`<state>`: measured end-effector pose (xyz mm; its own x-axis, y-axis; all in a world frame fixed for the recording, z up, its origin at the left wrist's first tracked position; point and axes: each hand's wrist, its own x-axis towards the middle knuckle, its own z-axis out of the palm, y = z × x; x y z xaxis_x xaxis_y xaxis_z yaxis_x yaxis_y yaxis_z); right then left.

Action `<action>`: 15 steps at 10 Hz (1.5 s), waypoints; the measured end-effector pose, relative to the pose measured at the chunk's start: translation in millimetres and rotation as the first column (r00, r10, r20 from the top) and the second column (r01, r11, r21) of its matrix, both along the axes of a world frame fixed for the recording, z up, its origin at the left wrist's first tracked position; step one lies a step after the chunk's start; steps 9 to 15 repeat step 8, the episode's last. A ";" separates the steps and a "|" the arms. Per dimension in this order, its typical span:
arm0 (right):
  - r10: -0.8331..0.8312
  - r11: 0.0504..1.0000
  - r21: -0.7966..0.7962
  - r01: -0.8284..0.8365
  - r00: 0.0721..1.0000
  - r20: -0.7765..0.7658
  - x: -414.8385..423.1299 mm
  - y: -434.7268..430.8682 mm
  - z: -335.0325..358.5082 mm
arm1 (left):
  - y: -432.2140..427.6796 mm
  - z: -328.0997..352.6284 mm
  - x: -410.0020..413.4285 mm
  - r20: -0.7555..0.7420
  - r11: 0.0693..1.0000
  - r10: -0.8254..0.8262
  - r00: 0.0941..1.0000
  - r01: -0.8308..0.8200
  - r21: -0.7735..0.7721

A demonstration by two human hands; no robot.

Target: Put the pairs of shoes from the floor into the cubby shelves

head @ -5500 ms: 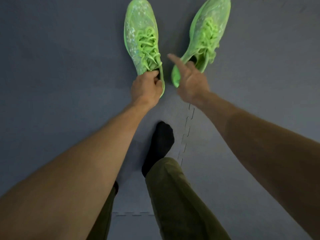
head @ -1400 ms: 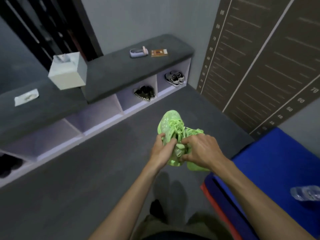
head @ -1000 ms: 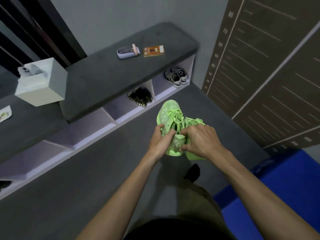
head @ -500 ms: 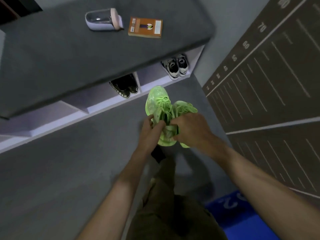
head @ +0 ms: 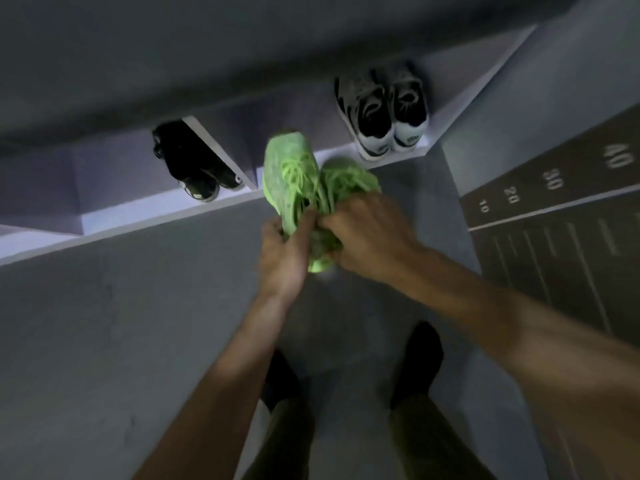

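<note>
Both hands hold a pair of neon green shoes (head: pixel 294 174) side by side above the floor, toes pointing at the cubby shelves (head: pixel 138 216). My left hand (head: pixel 284 258) grips the heel of the left shoe. My right hand (head: pixel 367 233) grips the right shoe (head: pixel 349 178) from above and hides most of it. The pair hangs just in front of the divider between two cubbies. A black pair (head: pixel 194 168) sits in the cubby to the left. A white and black pair (head: pixel 381 112) fills the far right cubby.
A dark bench top (head: pixel 207 46) overhangs the cubbies. On the right a wall carries a brown height chart (head: pixel 561 216) with numbers. My two feet in black socks (head: pixel 419 365) stand on the grey floor (head: pixel 104 341) below my arms.
I have walked up to the shelves with the green pair. The view has tilted down, so the bench top items are out of sight. The shoes are now close to the cubby openings.
</note>
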<state>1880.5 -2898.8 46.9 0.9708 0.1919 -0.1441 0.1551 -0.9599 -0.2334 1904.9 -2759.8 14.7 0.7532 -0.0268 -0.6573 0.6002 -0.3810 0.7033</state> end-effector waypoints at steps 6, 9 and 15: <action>0.012 0.999 -0.051 -0.004 0.987 0.163 146.0 -81.4 -260.4 | -74.3 -212.0 171.2 0.028 0.922 -0.195 0.980 0.173 0.345; -0.256 0.939 0.227 0.256 0.966 -0.034 140.7 -67.4 -237.9 | -66.8 -189.2 152.8 0.095 0.958 -0.034 0.995 0.006 0.286; -0.256 0.939 0.227 0.256 0.966 -0.034 140.7 -67.4 -237.9 | -66.8 -189.2 152.8 0.095 0.958 -0.034 0.995 0.006 0.286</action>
